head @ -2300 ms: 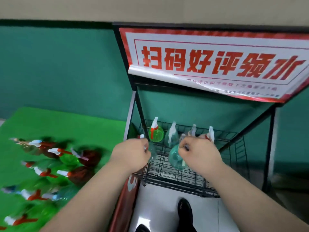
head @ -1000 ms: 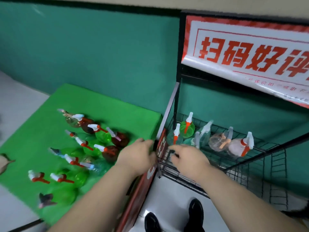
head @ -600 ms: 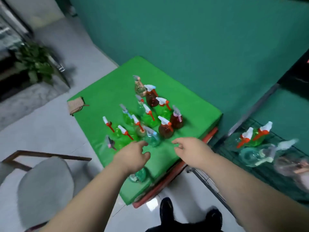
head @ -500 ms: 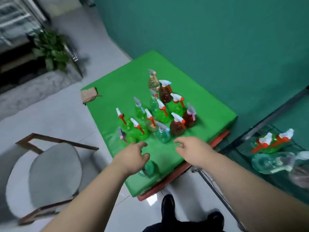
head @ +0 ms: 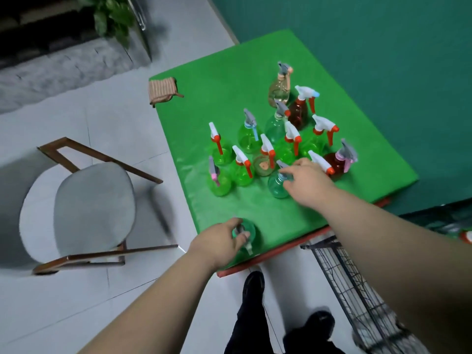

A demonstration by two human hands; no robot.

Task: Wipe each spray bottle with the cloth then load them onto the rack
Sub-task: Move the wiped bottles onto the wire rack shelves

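Several spray bottles [head: 278,141], green, red-brown and clear with white-and-orange trigger heads, stand clustered on the green table [head: 268,218]. My left hand [head: 219,242] grips the spray head of a green bottle [head: 249,229] standing alone at the table's near edge. My right hand [head: 307,183] curls round the head of a teal bottle [head: 277,186] at the front of the cluster. The striped beige cloth [head: 162,92] lies folded on the table's far left corner, away from both hands. The black wire rack [head: 342,272] shows at the lower right.
A grey-seated wooden chair [head: 89,208] stands on the white tiled floor left of the table. A potted plant [head: 112,16] is at the top left. A teal wall runs behind the table. My shoes [head: 252,282] are below its red edge.
The view swung from the rack to the table. Both hands left the rack, reached over the table and closed on two bottles, the left at the near edge, the right at the cluster.
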